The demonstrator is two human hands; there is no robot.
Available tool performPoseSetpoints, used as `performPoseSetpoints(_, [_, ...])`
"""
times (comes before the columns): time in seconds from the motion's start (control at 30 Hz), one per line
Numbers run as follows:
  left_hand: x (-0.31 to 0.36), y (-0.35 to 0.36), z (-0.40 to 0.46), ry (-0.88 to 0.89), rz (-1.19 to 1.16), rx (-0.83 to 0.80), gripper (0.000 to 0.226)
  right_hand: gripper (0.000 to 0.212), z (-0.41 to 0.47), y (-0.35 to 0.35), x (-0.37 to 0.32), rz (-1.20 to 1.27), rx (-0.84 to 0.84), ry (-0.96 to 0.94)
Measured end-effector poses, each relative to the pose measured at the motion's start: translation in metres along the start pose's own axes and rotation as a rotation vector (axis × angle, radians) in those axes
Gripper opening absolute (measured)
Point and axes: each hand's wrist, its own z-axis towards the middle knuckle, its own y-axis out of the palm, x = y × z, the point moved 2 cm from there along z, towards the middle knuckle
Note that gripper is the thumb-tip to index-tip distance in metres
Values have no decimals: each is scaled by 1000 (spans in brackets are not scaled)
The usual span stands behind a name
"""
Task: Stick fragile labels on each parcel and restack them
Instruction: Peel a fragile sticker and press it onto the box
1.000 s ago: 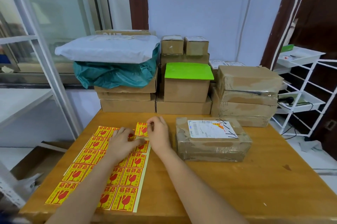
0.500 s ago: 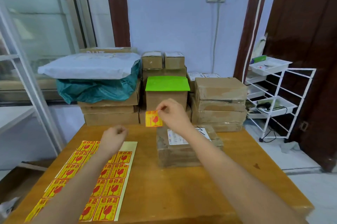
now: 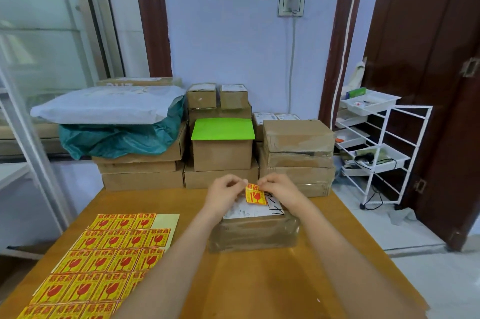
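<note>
A taped brown parcel (image 3: 255, 233) with a white shipping slip lies on the wooden table (image 3: 259, 287) in front of me. Above its far end I hold one yellow-and-red fragile label (image 3: 255, 196). My left hand (image 3: 226, 195) pinches the label's left edge and my right hand (image 3: 281, 191) pinches its right edge. The sheet of fragile labels (image 3: 104, 259) lies flat on the table's left side, with the top right spot peeled bare.
Stacks of brown parcels (image 3: 298, 155) line the table's far edge, one topped with a green sheet (image 3: 223, 129), another with a white mailer (image 3: 104, 105) over a teal bag. A white wire rack (image 3: 376, 147) stands right, beside a dark door.
My right hand carried the peeled label from the sheet over to the parcel. My left hand left the sheet and joined it, now pinching the label's other edge.
</note>
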Motion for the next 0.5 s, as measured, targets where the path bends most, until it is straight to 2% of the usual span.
performPoseSetpoints(0.1, [-2,-1,-2,18,8,-11,8,25,0,2,3,10,24,-34])
performPoseSetpoints(0.4, [-3,0,-5,28,132,-7,20,12,1,4,11,-124,46,-63])
performPoseSetpoints(0.5, [-5,1,-3,39,198,-6,20,14,1,4,12,-141,50,-66])
